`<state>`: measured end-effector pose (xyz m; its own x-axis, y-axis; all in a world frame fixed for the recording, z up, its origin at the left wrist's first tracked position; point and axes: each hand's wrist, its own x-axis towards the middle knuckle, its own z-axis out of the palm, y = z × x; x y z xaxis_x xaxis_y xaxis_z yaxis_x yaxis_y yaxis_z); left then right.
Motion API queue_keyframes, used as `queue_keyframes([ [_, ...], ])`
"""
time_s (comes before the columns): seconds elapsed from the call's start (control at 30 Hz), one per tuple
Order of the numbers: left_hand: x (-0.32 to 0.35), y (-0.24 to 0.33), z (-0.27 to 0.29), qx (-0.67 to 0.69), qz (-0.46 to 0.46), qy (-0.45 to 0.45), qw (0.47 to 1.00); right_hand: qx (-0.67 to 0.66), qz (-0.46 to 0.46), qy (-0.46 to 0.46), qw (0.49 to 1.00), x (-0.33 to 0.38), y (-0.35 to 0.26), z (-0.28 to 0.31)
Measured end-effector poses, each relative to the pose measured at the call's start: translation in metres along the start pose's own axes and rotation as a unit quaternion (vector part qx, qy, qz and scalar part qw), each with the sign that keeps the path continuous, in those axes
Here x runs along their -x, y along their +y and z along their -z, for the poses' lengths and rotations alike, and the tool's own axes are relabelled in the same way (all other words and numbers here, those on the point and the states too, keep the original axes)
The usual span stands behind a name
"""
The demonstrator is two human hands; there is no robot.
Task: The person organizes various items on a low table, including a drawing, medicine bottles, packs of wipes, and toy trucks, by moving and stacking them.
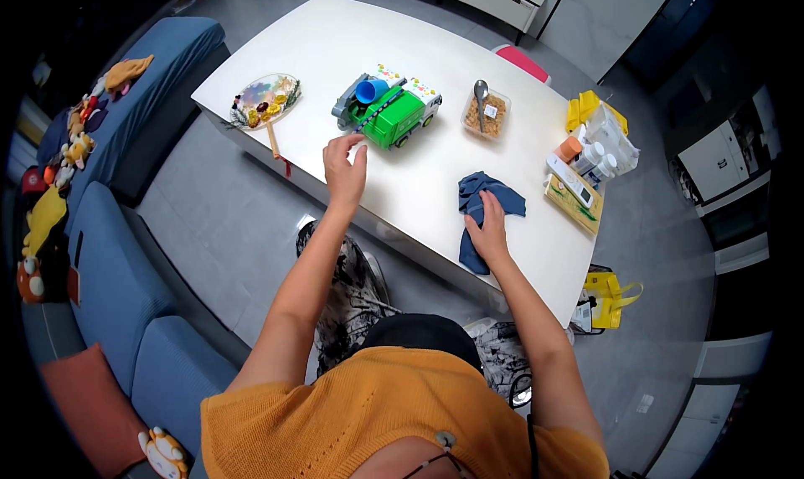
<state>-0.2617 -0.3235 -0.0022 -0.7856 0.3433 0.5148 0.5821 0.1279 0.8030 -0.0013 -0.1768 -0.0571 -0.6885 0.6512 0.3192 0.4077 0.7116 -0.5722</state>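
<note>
My left hand [345, 176] hovers over the near edge of the white table [402, 198], its thumb and fingers apart and nothing visible between them. Just beyond its fingertips stands a green and white toy garbage truck [398, 117]. A blue cup [371, 90] rests on the truck, and a dark, striped stick [379, 110] leans across its side. On the right, my right hand [490, 234] lies on a crumpled dark blue cloth [502, 196], with thumb and fingers spread over it. Part of the cloth is hidden beneath the palm.
A round decorated fan [266, 94] lies far left. Beyond the cloth is a clear food box [496, 127] with a spoon [481, 98]. White bottles [590, 155], a remote [569, 180] and a yellow book [572, 204] crowd the right edge. A blue sofa [126, 270] stands left.
</note>
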Motion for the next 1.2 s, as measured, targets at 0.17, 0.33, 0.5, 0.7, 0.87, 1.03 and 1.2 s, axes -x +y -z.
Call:
queue_keyframes([
  [0.17,-0.028,-0.016,0.007,-0.051,-0.025,0.03,0.998,0.078,0.092,0.024,0.992,-0.027,-0.053,0.017],
  [0.33,-0.047,-0.026,0.006,-0.082,-0.034,0.032,0.996,-0.136,0.041,-0.018,0.99,-0.061,-0.076,-0.004],
  [0.5,-0.072,-0.027,-0.002,-0.119,-0.05,0.012,0.992,-0.399,-0.226,-0.156,0.875,-0.101,-0.081,-0.041],
  [0.7,-0.113,-0.057,-0.021,-0.15,-0.02,-0.076,0.986,-0.601,-0.375,-0.154,0.688,-0.134,-0.13,-0.07],
  [0.87,-0.146,-0.073,-0.042,-0.121,0.066,-0.189,0.972,-0.596,-0.419,-0.112,0.676,-0.155,-0.139,-0.089],
  [1.03,-0.157,-0.059,-0.041,-0.114,0.138,-0.34,0.923,-0.59,-0.441,-0.065,0.673,-0.174,-0.14,-0.098],
  [1.2,-0.152,-0.07,-0.046,-0.166,0.161,-0.319,0.919,-0.583,-0.412,-0.009,0.7,-0.177,-0.132,-0.118],
])
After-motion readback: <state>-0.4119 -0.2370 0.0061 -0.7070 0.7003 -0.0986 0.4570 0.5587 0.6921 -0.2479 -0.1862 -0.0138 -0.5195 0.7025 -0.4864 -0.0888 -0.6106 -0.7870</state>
